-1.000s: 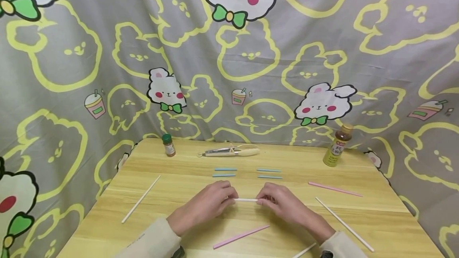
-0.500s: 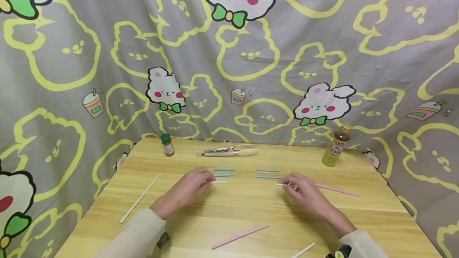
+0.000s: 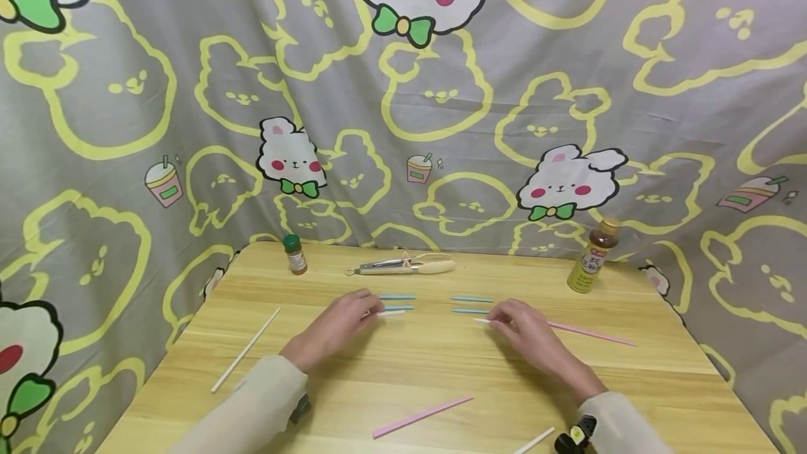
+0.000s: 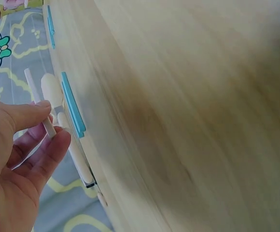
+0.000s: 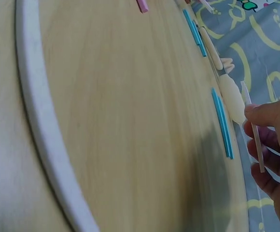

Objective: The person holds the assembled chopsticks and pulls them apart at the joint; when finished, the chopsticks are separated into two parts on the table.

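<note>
My left hand (image 3: 340, 324) pinches a short white chopstick piece (image 3: 394, 313) between thumb and fingers, as the left wrist view also shows. Across from it, my right hand (image 3: 526, 338) grips another short white piece (image 5: 257, 140), its narrow tip pointing left in the head view. Both pieces are beside two pairs of short blue chopstick pieces: a left pair (image 3: 397, 307) by my left hand and a right pair (image 3: 471, 311) by my right. Part of a pink chopstick (image 3: 592, 333) shows behind my right hand.
Tongs (image 3: 403, 267), a green-capped spice jar (image 3: 294, 256) and a sauce bottle (image 3: 590, 261) stand or lie along the table's back. A white chopstick (image 3: 246, 350) lies left, a pink one (image 3: 422, 417) in front, and a white one (image 3: 534, 440) at the near edge.
Both hands held one white stick together in the middle; it is now in two pieces, one per hand. The hands have moved apart and farther forward, towards the blue pieces.
</note>
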The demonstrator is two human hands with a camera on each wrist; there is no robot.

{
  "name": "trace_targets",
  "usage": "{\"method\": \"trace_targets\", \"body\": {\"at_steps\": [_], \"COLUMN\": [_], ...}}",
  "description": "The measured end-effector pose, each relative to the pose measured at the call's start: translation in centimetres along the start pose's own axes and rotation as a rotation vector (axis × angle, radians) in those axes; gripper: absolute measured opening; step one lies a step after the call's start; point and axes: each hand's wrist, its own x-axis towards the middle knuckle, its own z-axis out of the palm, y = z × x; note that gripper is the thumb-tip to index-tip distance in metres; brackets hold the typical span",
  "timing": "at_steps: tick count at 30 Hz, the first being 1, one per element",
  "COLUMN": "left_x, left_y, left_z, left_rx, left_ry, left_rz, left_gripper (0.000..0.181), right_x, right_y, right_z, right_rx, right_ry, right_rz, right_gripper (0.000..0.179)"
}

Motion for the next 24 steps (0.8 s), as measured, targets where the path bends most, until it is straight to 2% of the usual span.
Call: {"method": "trace_targets", "body": {"at_steps": [9,14,24], "left_x": [1.2,1.4,1.7], "left_y": [0.3,0.5,0.5], "left_z": [1.2,1.6,2.2], "left_rx": [0.013,0.019,0.052], "left_ry": [-0.047,-0.066,-0.079], "left_rz": [-0.020,-0.018,0.002], "left_gripper": [0.009,0.009,0.009], "right_x": [0.9,1.3,1.9], "right_y": [-0.6,-0.7,-1.1], "right_z": [2.0,3.2,4.1], "right_rx": [-0.007,-0.039,-0.076], "right_ry": [-0.033,-0.036,-0.093], "right_rz": [0.059,0.037,0.093], "right_gripper": [0.007,0.009,0.010]}}
